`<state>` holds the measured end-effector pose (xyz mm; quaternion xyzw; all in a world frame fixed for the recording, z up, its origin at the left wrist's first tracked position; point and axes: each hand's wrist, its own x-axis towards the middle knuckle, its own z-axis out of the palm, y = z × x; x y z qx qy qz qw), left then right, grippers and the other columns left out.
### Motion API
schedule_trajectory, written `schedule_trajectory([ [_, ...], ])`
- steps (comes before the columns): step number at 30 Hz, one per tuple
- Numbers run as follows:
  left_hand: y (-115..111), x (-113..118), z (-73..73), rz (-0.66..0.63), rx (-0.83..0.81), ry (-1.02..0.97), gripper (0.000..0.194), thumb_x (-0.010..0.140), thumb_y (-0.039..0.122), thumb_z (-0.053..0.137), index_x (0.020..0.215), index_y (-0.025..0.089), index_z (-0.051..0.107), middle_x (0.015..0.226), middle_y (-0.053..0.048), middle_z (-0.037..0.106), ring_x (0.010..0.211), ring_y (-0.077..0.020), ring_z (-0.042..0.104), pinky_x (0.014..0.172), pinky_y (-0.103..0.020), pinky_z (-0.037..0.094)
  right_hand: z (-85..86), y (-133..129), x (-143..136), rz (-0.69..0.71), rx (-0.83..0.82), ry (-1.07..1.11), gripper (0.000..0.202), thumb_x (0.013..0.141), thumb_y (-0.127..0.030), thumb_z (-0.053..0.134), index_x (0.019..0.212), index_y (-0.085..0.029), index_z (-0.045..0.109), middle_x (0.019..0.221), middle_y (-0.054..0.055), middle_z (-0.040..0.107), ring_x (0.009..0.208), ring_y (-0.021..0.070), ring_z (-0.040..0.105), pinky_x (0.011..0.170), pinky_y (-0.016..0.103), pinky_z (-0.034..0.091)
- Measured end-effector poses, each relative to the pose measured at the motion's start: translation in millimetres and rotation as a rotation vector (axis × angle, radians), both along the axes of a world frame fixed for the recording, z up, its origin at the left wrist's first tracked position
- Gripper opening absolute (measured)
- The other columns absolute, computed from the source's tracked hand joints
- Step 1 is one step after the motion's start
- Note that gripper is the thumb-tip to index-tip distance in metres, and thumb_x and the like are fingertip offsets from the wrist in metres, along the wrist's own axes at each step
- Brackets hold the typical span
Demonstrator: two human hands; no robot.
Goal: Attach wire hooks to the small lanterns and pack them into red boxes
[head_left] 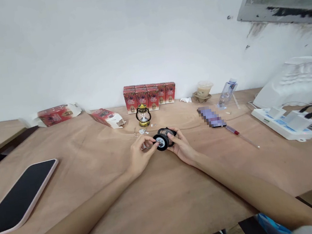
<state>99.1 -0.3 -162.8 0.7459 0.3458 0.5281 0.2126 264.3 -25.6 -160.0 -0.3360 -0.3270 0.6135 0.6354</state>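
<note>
Near the middle of the wooden table, my right hand (181, 146) is wrapped round a black lantern (163, 136) that lies tilted, its round base facing me. At the left edge of that base, the fingers of my left hand (142, 153) are pinched together at its opening; what they hold, if anything, is too small to tell. Behind them stands an upright black and gold lantern (143, 115). Small loose parts (143, 131) lie on the table in front of it.
Red boxes (142, 98) stand by the wall, and two opened boxes lie to their left. A phone (21, 195) is at the left. On the right are a screwdriver (242, 136), another phone, a cup, a bottle and a power strip (283, 124).
</note>
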Motion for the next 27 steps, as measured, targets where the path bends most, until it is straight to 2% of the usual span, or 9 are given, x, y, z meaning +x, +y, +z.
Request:
schedule_trajectory([
  [9,-3.4,-1.6,1.8,-0.016,0.165,0.111,0.009,0.083,0.023,0.06,0.088,0.021,0.067,0.077,-0.001,0.058,0.071,-0.0123,0.054,0.065,-0.023,0.043,-0.8,0.7,-0.2,-0.031,0.011,-0.009,0.042,0.063,-0.034,0.078,0.095,-0.028,0.051,0.103,-0.003,0.061,0.085,0.0122,0.06,0.067,0.026,0.055],
  [18,-6.8,-1.1,3.2,-0.008,0.181,0.147,0.013,0.088,0.029,0.055,0.085,0.019,0.063,0.077,-0.001,0.062,0.068,-0.0124,0.057,0.063,-0.023,0.045,-0.1,0.5,-0.3,-0.042,-0.004,-0.012,0.042,0.062,-0.036,0.078,0.094,-0.028,0.051,0.099,-0.003,0.062,0.084,0.0125,0.06,0.068,0.027,0.055],
  [22,-8.2,-1.4,4.1,0.034,0.183,0.167,0.019,0.091,0.03,0.049,0.081,0.019,0.06,0.077,-0.002,0.062,0.07,-0.0132,0.057,0.064,-0.024,0.045,-0.4,-0.6,-1.1,-0.075,0.025,-0.042,0.041,0.064,-0.035,0.076,0.096,-0.029,0.051,0.103,-0.002,0.061,0.086,0.0128,0.06,0.068,0.027,0.055],
  [27,-8.5,-2.2,3.7,0.05,0.249,0.212,0.02,0.092,0.03,0.047,0.081,0.018,0.059,0.076,-0.003,0.063,0.073,-0.0147,0.058,0.067,-0.026,0.043,1.3,-0.9,0.8,-0.082,0.007,-0.051,0.039,0.066,-0.036,0.075,0.098,-0.029,0.053,0.102,-0.002,0.062,0.087,0.0133,0.06,0.068,0.026,0.055],
])
